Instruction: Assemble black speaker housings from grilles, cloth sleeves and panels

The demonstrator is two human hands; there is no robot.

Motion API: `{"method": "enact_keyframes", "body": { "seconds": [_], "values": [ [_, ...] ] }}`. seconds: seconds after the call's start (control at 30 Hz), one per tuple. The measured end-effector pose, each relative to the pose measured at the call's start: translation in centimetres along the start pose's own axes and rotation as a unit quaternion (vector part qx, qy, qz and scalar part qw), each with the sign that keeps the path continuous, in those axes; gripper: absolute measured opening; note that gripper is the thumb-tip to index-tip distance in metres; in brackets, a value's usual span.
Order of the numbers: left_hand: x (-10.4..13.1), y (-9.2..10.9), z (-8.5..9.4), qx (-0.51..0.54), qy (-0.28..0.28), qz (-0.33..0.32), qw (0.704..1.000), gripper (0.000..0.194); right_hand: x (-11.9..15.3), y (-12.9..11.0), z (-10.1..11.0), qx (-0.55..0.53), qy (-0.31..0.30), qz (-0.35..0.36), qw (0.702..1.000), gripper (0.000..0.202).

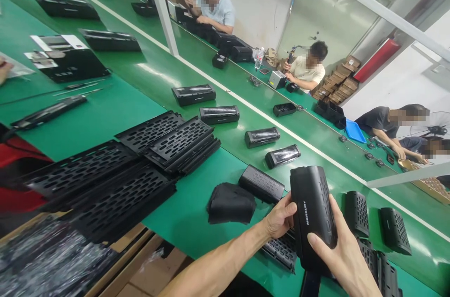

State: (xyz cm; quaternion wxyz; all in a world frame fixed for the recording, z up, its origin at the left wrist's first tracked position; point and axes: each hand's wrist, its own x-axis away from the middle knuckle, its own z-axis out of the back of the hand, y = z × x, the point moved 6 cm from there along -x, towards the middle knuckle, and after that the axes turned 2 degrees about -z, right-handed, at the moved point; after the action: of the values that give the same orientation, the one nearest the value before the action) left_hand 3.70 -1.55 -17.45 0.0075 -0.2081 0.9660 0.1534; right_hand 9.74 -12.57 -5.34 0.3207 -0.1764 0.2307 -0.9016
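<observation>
Between my two hands is a black speaker housing [311, 215] marked MERKURY, held tilted above the green table. My left hand [281, 217] grips its left edge with thumb and fingers. Around its right side and front wraps my right hand [333, 241], thumb across the front face. Behind it lies another black housing with slots [262, 183]. A pile of black cloth pieces [231, 203] rests left of my left hand. Partly hidden under my hands is a slotted black panel [283, 250]. Two slotted housings stand to the right, one nearer [356, 213] and one farther [395, 230].
Stacks of slotted black panels [119, 180] cover the table's left part. Several housings sit along the green conveyor [225, 84]. A screwdriver-like tool [49, 112] lies at far left, above a carton of plastic-wrapped parts [52, 259]. Co-workers sit across the line, beyond a white post [161, 6].
</observation>
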Motion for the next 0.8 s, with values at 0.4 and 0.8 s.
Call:
{"method": "enact_keyframes", "body": {
  "seconds": [0.4,0.8],
  "values": [
    [-1.5,3.1,-0.7,-0.054,0.024,-0.009,0.998,0.085,0.0,0.1,0.5,-0.089,0.01,0.076,0.993,0.108],
    [-2.6,6.1,-1.5,-0.134,0.0,-0.055,0.989,0.084,1.8,0.1,-3.0,-0.15,0.334,0.21,0.906,0.081]
  ]
}}
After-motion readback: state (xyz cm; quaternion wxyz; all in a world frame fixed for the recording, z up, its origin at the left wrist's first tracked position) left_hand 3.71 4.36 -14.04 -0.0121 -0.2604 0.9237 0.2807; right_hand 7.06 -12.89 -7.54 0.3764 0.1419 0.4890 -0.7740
